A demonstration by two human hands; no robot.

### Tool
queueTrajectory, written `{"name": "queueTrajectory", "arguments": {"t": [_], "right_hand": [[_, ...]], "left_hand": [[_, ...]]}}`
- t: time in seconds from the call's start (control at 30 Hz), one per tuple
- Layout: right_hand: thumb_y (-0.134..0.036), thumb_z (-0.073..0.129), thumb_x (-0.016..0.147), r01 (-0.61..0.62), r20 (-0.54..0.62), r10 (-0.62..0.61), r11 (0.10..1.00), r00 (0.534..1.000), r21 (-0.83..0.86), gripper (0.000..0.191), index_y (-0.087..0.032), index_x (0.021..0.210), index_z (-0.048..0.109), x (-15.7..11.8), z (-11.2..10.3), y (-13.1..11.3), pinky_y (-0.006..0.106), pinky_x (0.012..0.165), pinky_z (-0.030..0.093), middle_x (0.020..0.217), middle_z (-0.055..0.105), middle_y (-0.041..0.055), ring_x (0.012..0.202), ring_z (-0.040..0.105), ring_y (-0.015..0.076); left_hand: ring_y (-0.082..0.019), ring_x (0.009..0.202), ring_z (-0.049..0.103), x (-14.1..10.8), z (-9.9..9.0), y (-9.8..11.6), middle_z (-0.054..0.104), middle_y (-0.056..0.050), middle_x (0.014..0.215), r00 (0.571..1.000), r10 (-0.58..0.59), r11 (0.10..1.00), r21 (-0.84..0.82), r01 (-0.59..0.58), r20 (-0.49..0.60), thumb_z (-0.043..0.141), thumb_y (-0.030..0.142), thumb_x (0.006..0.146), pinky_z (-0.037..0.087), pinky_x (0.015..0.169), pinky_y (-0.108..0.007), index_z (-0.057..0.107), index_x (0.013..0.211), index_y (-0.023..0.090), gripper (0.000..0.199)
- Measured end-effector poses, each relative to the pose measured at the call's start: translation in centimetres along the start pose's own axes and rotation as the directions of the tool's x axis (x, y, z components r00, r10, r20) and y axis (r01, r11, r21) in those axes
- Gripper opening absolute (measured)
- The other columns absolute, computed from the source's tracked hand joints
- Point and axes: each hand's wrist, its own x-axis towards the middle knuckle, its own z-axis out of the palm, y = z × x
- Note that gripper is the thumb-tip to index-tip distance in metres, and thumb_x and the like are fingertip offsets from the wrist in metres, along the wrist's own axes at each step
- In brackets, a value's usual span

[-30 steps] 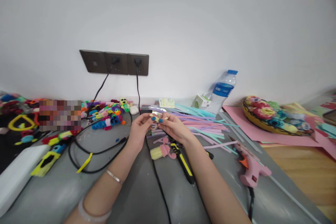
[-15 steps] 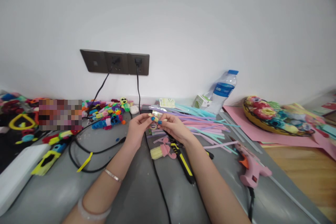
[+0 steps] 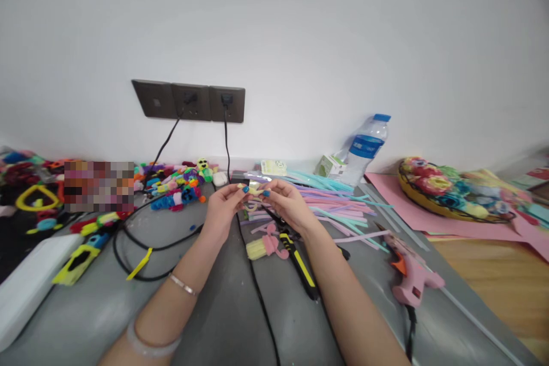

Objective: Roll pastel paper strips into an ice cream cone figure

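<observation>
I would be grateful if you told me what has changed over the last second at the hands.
The fingertips of the left hand and right hand have drawn slightly apart sideways, with the small pale-yellow piece now between them; no release is visible. The pink glue gun, black-and-yellow handle and water bottle stayed put.

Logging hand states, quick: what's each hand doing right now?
Left hand: closed, pinching one end of a small pale-yellow piece.
Right hand: closed, pinching the other end.
</observation>
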Motion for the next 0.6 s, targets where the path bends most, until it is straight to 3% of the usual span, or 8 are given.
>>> {"name": "queueTrajectory", "arguments": {"t": [0.3, 0.6], "right_hand": [[-0.036, 0.085, 0.066, 0.067, -0.045, -0.069, 0.997, 0.997, -0.043, 0.025, -0.02, 0.078, 0.07, 0.13, -0.32, 0.22, 0.022, 0.058, 0.042, 0.07, 0.067, -0.0022, 0.06, 0.057, 0.0095], [-0.038, 0.083, 0.068, 0.108, 0.002, -0.109, 0.98, 0.994, -0.165, 0.024, -0.023, 0.086, 0.077, 0.31, -0.77, 0.83, 0.028, 0.072, 0.048, 0.089, 0.075, 0.0026, 0.079, 0.065, 0.016]], "left_hand": [[-0.012, 0.06, 0.066, -0.17, 0.03, -0.08, 0.072, -0.004, 0.063, 0.997, -0.057, 0.997, 0.048, 0.055, 0.05, 0.092, 0.039, 0.04, 0.044, 0.053, -0.018, 0.073, 0.071, 0.012, 0.046], [-0.014, 0.06, 0.065, 0.06, -0.25, -0.3, 0.073, -0.004, 0.066, 0.989, -0.071, 0.976, 0.212, 0.043, 0.127, 0.092, 0.041, 0.042, 0.042, 0.053, -0.021, 0.075, 0.074, 0.013, 0.045]]}}
